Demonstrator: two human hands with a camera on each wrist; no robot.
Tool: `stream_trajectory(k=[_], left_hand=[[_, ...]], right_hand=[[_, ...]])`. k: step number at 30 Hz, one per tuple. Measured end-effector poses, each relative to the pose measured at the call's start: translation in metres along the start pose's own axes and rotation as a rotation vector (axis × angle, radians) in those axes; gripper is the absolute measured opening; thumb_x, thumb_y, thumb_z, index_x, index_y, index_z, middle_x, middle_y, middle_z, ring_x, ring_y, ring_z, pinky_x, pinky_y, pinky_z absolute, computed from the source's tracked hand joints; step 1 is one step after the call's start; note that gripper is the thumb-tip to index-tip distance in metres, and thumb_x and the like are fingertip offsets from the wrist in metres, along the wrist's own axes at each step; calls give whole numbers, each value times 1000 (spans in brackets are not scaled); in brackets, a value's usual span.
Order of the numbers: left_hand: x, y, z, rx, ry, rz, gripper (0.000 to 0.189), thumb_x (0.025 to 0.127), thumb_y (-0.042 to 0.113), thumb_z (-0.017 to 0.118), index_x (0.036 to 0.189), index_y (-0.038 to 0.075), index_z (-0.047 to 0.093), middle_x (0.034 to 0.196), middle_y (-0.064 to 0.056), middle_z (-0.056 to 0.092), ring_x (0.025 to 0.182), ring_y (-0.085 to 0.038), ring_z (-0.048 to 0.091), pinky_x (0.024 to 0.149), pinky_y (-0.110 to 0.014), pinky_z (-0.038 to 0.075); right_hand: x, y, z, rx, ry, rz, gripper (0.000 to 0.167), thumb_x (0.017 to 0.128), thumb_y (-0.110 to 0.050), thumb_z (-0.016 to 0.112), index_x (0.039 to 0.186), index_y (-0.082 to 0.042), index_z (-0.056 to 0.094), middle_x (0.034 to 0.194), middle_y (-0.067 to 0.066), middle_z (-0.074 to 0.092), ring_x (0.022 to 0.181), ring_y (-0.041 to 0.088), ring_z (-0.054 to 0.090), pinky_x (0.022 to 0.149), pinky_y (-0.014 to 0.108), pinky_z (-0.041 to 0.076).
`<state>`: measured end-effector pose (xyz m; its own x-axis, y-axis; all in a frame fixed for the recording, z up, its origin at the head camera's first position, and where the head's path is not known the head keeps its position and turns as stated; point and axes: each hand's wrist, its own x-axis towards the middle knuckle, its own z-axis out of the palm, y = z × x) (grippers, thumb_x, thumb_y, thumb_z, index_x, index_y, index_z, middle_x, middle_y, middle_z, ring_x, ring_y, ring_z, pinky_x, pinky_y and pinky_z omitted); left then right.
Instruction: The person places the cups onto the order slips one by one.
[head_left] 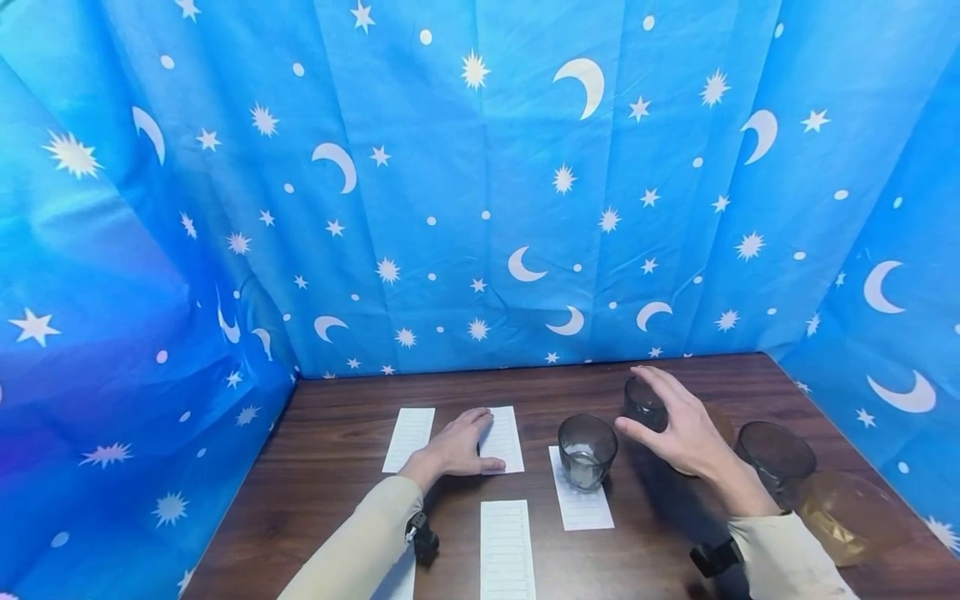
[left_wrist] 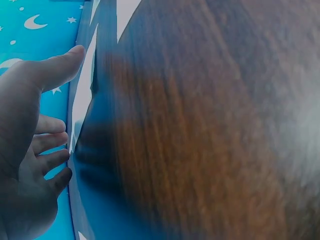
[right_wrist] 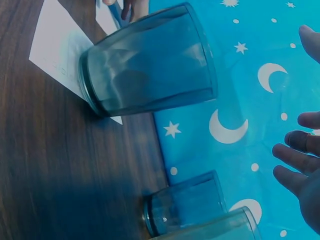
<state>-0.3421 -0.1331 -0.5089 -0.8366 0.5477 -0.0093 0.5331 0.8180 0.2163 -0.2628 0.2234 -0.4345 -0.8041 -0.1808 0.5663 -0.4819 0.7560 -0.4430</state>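
My left hand [head_left: 456,447] reaches over a printed white paper slip [head_left: 510,437], fingers forward and thumb out to the right, gripping nothing. In the left wrist view its fingers [left_wrist: 52,142] overlap the edge of a slip. A dark clear glass [head_left: 587,450] stands upright on another paper slip [head_left: 583,508], between the two hands. To the right of this glass my right hand [head_left: 686,429] is raised with thumb and fingers spread apart, holding nothing. Behind it a second dark glass [head_left: 641,402] is partly hidden. The right wrist view shows the first glass [right_wrist: 150,60] apart from the fingers.
Further right stand another dark glass [head_left: 776,454] and an amber glass [head_left: 847,521]; a second amber one [head_left: 720,423] is mostly hidden by the right hand. More slips lie at the left [head_left: 408,437] and front [head_left: 506,550]. A blue curtain [head_left: 480,183] encloses the wooden table [head_left: 300,517].
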Motion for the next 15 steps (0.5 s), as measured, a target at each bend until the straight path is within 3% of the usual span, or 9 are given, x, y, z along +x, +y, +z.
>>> stream_trajectory(k=[15], left_hand=[[0,-3,-1,12,-36,-23,90,80,60,68,146,4,42,153,-11,38,143,-26,34,117,-39,32]], right_hand=[[-9,6,-19,0,67,22,75,74,-30,82,138,-6,51,138,25,50,124,46,47,92,65,40]])
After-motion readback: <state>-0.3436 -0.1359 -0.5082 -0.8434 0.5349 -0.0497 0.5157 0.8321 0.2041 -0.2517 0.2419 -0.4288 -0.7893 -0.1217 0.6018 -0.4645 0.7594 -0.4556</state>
